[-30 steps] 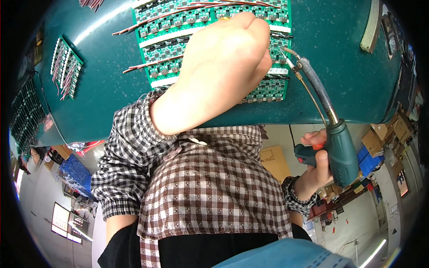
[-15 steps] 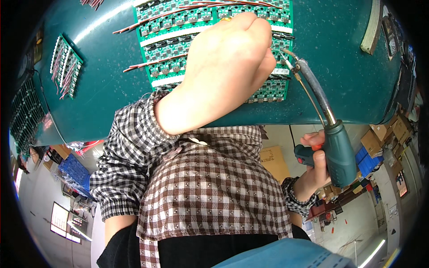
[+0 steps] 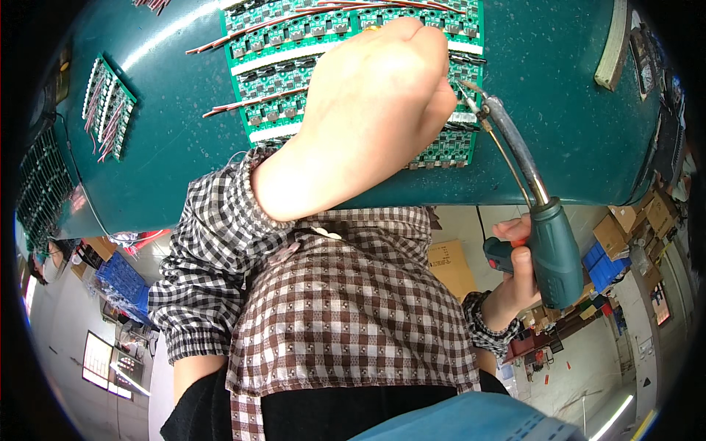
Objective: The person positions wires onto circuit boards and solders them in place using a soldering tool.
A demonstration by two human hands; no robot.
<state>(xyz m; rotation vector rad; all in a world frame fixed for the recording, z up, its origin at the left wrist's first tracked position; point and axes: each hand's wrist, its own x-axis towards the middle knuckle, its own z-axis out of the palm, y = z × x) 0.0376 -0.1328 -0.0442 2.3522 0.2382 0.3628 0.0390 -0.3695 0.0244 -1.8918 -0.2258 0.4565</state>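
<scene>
A panel of small green circuit boards (image 3: 285,78) lies on the teal table, with rows of components and white strips. Over it my left hand (image 3: 368,110) is closed, its fingertips and whatever they pinch hidden beneath the hand. My right hand (image 3: 519,275) grips a dark green soldering gun (image 3: 557,253) with a trigger handle. Its long metal tube (image 3: 518,143) slants up to the left, and the tip, beside a thin brass-coloured tube, reaches the boards just right of my left hand. Thin red, white and black wires (image 3: 239,107) lie across the panel.
At the left of the teal table (image 3: 184,132) lies a smaller circuit board piece (image 3: 109,110) with wires on it. More wires (image 3: 152,5) lie at the far left. A pale bar (image 3: 612,48) and dark items sit along the right edge. Cardboard boxes (image 3: 614,234) stand beyond, on the right.
The soldering gun has shifted slightly left with my right hand, its tip nearer my left hand. My left hand has barely moved, and the boards stay in place.
</scene>
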